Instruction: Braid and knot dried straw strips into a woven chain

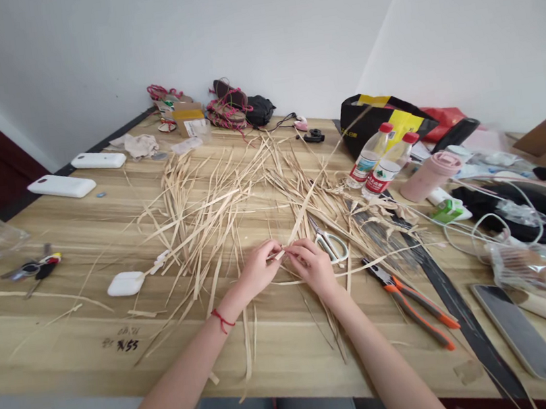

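My left hand (263,265) and my right hand (310,263) meet over the near middle of the table, fingertips pinched close together. Between them runs a pale, flat plant-fibre strip (301,219), which slants up and away to the right. Several loose strips (205,216) like it lie spread across the table beyond and around both hands. Just past my right hand lie scissors (330,245) with white-green handles. Pliers (409,304) with orange and grey grips rest to the right of my right forearm.
Two water bottles (367,160), a pink cup (431,175) and a black-yellow bag (382,121) stand at right. A phone (520,330) lies near the right edge. White earphone case (126,283), keys (36,267) and two white devices (62,186) lie at left. A small box (189,118) sits at the back.
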Tool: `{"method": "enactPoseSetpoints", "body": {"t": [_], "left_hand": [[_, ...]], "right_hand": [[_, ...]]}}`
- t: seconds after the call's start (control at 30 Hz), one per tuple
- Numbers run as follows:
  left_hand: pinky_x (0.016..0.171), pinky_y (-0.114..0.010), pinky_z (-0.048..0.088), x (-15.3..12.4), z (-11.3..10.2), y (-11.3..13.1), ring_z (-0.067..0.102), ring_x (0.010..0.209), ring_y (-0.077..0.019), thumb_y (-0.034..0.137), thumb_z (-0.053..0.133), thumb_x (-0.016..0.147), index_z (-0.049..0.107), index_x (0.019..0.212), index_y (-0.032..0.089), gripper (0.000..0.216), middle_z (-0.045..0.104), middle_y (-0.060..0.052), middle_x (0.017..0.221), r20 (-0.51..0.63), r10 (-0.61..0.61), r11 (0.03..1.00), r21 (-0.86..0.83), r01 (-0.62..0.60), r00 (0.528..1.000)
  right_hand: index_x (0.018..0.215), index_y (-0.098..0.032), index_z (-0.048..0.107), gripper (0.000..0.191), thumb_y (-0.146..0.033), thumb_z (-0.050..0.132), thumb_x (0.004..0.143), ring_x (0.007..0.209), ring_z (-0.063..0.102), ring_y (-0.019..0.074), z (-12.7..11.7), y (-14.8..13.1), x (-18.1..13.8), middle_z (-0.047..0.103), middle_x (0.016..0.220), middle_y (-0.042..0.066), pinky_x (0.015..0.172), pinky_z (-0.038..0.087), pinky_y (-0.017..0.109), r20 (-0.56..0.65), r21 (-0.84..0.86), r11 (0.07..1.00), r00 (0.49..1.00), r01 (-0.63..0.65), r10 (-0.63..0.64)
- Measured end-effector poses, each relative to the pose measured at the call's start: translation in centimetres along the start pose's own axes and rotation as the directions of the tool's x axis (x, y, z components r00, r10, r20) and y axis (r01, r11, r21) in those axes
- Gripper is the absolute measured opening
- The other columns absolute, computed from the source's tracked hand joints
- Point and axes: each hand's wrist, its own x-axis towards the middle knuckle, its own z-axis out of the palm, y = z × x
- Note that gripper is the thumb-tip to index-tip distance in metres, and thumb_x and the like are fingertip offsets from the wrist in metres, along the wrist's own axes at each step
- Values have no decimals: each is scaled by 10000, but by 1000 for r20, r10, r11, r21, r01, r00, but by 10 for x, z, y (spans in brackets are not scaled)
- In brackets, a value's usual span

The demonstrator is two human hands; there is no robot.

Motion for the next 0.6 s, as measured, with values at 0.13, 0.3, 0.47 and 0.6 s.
{"method": "enactPoseSetpoints", "body": {"t": [0.13,0.3,0.47,0.6], "left_hand": [[728,-273,438,0,0,0,536,802,-154,158,456,816,553,802,178,100,572,-27,844,-1,-10,1000,-4,10,1000],[731,-279,444,1,-2,0,540,803,-162,184,472,808,559,809,179,87,577,-32,838,7,-52,997,-58,52,999],[740,-269,430,4,-5,5,544,807,-163,252,495,804,582,806,175,116,594,-31,847,-13,-152,967,-209,146,988],[735,-257,425,6,-10,7,555,823,-166,309,534,774,608,817,182,154,616,-24,889,15,-254,907,-343,243,967]], "right_hand": [[1005,-247,635,218,-218,491,844,822,599,162,0,1,-1,608,912,60,719,496,283,-2,23,1000,1000,-19,20],[955,-238,650,193,-235,521,812,760,598,154,0,-1,1,613,912,58,646,496,268,12,91,991,995,-98,97],[890,-215,542,159,-290,583,755,633,585,133,9,-1,3,625,861,39,566,496,264,-24,348,878,933,-328,358],[871,-233,433,281,-319,641,703,595,596,111,15,-2,3,596,1011,34,519,502,252,124,603,672,882,-430,454]]}}
